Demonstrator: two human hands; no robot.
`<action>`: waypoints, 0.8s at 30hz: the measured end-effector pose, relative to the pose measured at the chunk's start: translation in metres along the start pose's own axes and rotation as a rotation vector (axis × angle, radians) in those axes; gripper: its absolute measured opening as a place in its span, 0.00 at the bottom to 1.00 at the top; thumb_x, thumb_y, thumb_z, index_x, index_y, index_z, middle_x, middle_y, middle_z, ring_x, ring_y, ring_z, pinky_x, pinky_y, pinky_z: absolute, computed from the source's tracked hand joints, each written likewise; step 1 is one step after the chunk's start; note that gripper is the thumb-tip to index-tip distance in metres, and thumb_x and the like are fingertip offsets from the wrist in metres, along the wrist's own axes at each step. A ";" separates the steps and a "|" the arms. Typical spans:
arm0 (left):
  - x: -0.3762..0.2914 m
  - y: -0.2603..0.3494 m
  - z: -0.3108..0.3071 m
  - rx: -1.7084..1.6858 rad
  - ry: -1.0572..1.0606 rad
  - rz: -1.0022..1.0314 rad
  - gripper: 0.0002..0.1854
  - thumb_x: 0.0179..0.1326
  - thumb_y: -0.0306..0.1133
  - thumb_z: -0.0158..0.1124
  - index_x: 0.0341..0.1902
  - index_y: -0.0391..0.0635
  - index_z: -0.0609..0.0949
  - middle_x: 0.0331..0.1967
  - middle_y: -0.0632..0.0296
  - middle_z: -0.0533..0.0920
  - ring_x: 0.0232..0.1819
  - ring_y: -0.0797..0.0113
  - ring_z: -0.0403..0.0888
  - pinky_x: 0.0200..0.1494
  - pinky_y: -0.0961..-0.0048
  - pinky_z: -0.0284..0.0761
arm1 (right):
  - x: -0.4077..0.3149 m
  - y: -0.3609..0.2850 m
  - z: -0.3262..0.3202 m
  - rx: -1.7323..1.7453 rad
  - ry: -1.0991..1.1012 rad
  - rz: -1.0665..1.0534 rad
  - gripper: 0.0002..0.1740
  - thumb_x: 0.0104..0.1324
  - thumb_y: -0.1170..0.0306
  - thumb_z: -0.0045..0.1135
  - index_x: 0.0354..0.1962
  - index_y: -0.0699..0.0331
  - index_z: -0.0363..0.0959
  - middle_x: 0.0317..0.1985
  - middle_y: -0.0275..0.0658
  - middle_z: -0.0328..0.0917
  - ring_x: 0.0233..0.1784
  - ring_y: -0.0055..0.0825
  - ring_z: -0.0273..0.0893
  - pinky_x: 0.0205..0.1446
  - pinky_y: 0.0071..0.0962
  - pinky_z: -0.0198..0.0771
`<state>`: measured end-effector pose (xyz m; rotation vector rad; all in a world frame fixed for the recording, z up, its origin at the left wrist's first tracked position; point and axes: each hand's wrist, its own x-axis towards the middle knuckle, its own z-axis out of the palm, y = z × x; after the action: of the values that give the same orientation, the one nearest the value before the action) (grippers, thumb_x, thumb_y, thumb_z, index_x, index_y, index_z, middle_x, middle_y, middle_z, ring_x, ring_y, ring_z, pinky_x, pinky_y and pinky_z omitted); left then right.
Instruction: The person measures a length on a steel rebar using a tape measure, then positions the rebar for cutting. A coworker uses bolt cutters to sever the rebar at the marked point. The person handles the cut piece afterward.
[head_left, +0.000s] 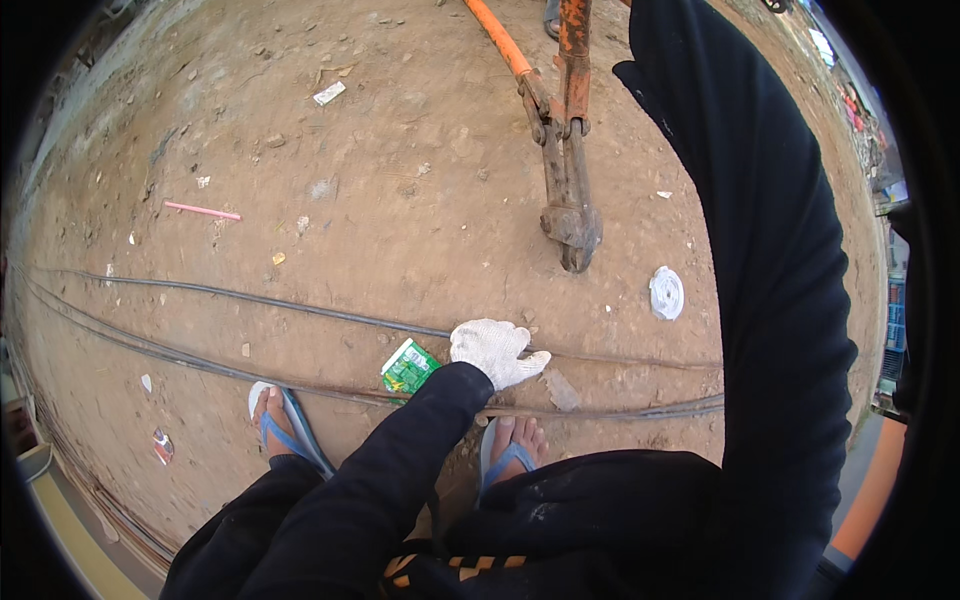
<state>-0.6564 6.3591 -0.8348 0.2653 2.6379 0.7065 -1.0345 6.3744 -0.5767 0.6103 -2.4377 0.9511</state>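
Observation:
My left hand (496, 351), in a white knit glove, reaches down to the ground. Its fingers curl over a long thin dark metal rod (322, 308), which runs out on both sides of it. Beyond that hand stands a large bolt cutter (564, 157) with worn orange handles, its dark jaw end pointing down at the dirt, a little apart from the rod. My right arm stretches forward in a black sleeve; my right hand is out of view past the top edge. A green printed wrapper (409, 367) lies beside my left wrist.
More thin rods (195, 360) cross the dirt by my sandalled feet (289, 427). A flattened white round item (666, 293) rests to the right. A pink straw (202, 211), a white scrap (330, 93) and small stones are scattered about. Another person's foot (553, 26) shows behind the handles.

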 end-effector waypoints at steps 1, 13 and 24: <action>0.000 0.000 -0.002 -0.008 -0.014 -0.003 0.31 0.60 0.67 0.55 0.38 0.50 0.87 0.32 0.55 0.87 0.38 0.54 0.87 0.40 0.55 0.81 | 0.006 0.001 0.006 -0.144 0.015 -0.007 0.45 0.64 0.43 0.59 0.57 0.79 0.64 0.49 0.63 0.78 0.53 0.53 0.80 0.57 0.41 0.74; 0.023 -0.011 -0.025 -0.165 -0.102 0.005 0.31 0.62 0.63 0.53 0.42 0.46 0.87 0.38 0.51 0.87 0.43 0.50 0.86 0.44 0.52 0.80 | -0.366 0.097 -0.108 -0.356 -1.407 -0.081 0.33 0.62 0.43 0.63 0.45 0.66 0.77 0.35 0.55 0.80 0.42 0.55 0.81 0.48 0.44 0.73; 0.084 -0.022 -0.064 -0.189 -0.091 -0.024 0.30 0.62 0.65 0.53 0.40 0.49 0.88 0.37 0.52 0.87 0.43 0.52 0.86 0.44 0.53 0.80 | -0.369 0.184 -0.093 -0.711 -1.415 -0.136 0.17 0.71 0.56 0.55 0.38 0.62 0.76 0.22 0.47 0.75 0.33 0.49 0.73 0.42 0.42 0.65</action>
<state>-0.7611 6.3353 -0.8223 0.2058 2.4642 0.9073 -0.8168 6.6498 -0.8120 1.4147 -3.4144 -0.7739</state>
